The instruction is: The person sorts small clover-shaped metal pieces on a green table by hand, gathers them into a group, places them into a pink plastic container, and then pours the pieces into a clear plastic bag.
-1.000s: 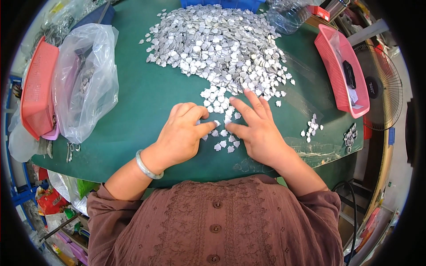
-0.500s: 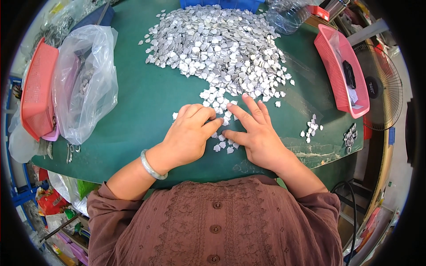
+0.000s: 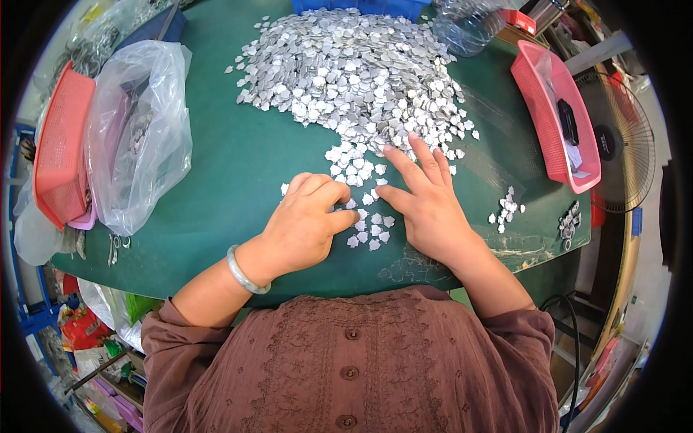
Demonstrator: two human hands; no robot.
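A large heap of small flat silvery scalloped pieces (image 3: 346, 79) spreads over the far middle of the green table (image 3: 216, 173). A looser cluster of pieces (image 3: 354, 164) trails from it toward me, and several single pieces (image 3: 372, 231) lie nearest me. My left hand (image 3: 303, 220), with a pale bangle on its wrist, is curled beside these, thumb and forefinger close together around one piece's spot. Whether they grip it cannot be made out. My right hand (image 3: 427, 206) is open, fingers spread, its fingertips at the near edge of the heap and its thumb by the loose pieces.
At left, a clear plastic bag (image 3: 144, 173) sits against a pink basket (image 3: 63, 151). Another pink basket (image 3: 552, 115) stands at right, before a fan (image 3: 628, 141). A small group of pieces (image 3: 507, 209) and some metal rings (image 3: 569, 224) lie near the right edge.
My right hand has moved away from my left, up and to the right toward the heap. The gap between the hands is wider, showing more loose pieces. My left hand has barely shifted.
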